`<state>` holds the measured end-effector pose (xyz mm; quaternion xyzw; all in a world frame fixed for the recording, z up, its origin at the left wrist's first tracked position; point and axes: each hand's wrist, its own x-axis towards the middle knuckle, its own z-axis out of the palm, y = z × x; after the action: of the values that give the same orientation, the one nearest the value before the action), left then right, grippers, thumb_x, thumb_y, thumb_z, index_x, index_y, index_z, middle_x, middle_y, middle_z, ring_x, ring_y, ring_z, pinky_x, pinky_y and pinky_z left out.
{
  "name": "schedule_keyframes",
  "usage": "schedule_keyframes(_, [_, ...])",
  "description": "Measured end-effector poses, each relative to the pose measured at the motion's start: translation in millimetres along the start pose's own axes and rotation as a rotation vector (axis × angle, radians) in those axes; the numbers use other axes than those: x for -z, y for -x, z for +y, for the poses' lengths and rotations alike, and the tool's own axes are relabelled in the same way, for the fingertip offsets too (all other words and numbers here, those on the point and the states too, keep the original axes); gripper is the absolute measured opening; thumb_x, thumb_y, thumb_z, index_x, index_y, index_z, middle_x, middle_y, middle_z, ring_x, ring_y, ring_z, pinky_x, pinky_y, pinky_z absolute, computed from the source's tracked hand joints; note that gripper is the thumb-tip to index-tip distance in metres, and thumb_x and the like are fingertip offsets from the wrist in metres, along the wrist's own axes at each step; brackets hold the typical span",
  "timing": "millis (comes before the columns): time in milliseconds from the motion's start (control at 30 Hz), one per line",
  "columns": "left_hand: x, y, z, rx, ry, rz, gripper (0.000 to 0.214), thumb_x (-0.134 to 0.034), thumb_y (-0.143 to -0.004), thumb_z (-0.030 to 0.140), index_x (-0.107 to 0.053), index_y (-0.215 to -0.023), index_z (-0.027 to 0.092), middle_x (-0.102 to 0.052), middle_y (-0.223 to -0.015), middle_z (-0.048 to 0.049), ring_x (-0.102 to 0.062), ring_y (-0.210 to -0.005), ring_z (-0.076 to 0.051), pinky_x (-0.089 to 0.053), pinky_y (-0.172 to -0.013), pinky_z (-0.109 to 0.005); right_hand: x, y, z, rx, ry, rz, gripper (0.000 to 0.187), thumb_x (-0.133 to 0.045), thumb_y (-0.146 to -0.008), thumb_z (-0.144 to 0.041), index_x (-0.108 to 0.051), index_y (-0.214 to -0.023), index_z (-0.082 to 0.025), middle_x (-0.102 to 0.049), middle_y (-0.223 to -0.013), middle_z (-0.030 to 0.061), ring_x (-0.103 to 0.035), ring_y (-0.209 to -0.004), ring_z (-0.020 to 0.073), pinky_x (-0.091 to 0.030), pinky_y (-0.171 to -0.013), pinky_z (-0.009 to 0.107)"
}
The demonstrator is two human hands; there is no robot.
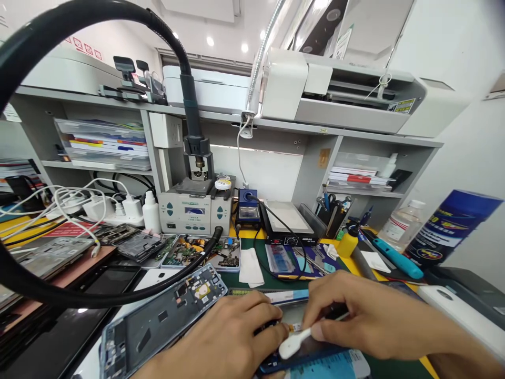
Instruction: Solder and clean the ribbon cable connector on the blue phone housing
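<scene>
My left hand (232, 337) is curled over the left end of an opened phone (311, 346), its fingers pressing on the dark blue body and a fingertip showing at the lower edge. My right hand (351, 316) is closed in a pinch on a white tool with a flat, spoon-shaped end (292, 345). That flat end lies over the phone, close to my left fingertips. A small orange flex cable (292, 327) shows between the two hands. My fingers hide much of the phone's inside. Beside my left hand lies a separate phone frame (161, 316).
A thick black hose (189, 105) arches across the left from a hot-air station (195, 213). Behind my hands are a tray of circuit boards (229, 260), white tissue (251, 267) and a heating plate (290, 216). A blue spray can (453, 229) and yellow bottle (348, 243) stand right.
</scene>
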<state>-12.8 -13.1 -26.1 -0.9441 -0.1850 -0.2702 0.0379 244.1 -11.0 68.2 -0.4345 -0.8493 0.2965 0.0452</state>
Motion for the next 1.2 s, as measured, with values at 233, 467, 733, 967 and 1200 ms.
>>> schedule_keyframes(233, [11.0,-1.1,7.7,0.079,0.041,0.016,0.034,-0.049,-0.105,0.042,-0.067,-0.124,0.020,-0.075,-0.119,-0.0055,-0.070,-0.105,-0.027,-0.063,-0.087,-0.042,11.2,3.7,11.1,-0.062,-0.020,-0.039,0.020,-0.072,-0.087,-0.028,-0.086,-0.097,-0.021,-0.082,-0.097,0.0082,-0.075,-0.084,0.0232,-0.053,-0.064,0.024])
schedule_keyframes(467, [9.3,-0.6,7.2,0.078,0.044,-0.027,0.035,-0.050,-0.104,0.042,-0.067,-0.125,0.020,-0.075,-0.121,-0.0057,-0.070,-0.104,-0.029,-0.064,-0.085,-0.047,3.5,-1.6,6.1,-0.020,-0.030,-0.035,0.020,-0.070,-0.087,-0.023,-0.087,-0.098,-0.021,-0.082,-0.096,0.0060,-0.074,-0.084,0.0209,-0.053,-0.069,0.023])
schedule_keyframes(733, [9.3,-0.5,8.2,0.091,0.045,-0.078,0.034,-0.051,-0.104,0.041,-0.065,-0.127,0.021,-0.074,-0.123,-0.0051,-0.069,-0.107,-0.029,-0.065,-0.084,-0.048,-1.6,-2.1,1.8,-0.039,-0.048,-0.048,0.020,-0.072,-0.089,-0.025,-0.087,-0.101,-0.030,-0.081,-0.092,0.0003,-0.072,-0.079,0.0178,-0.048,-0.062,0.020])
schedule_keyframes(967, [8.3,0.1,7.0,0.087,0.067,-0.050,0.033,-0.053,-0.102,0.041,-0.066,-0.125,0.021,-0.074,-0.122,-0.0052,-0.070,-0.105,-0.029,-0.065,-0.086,-0.046,14.1,10.9,15.4,-0.138,-0.011,-0.034,0.017,-0.073,-0.089,-0.031,-0.088,-0.097,-0.034,-0.081,-0.091,0.0000,-0.070,-0.073,0.0172,-0.043,-0.055,0.020])
schedule_keyframes(1200, [10.3,-2.8,6.8,0.113,0.066,-0.092,0.032,-0.054,-0.102,0.040,-0.066,-0.124,0.021,-0.073,-0.121,-0.0058,-0.068,-0.107,-0.028,-0.063,-0.089,-0.045,-3.7,-5.8,-5.5,0.020,-0.112,-0.088,0.020,-0.072,-0.092,-0.028,-0.086,-0.105,-0.034,-0.082,-0.089,-0.0008,-0.068,-0.076,0.0144,-0.046,-0.063,0.019])
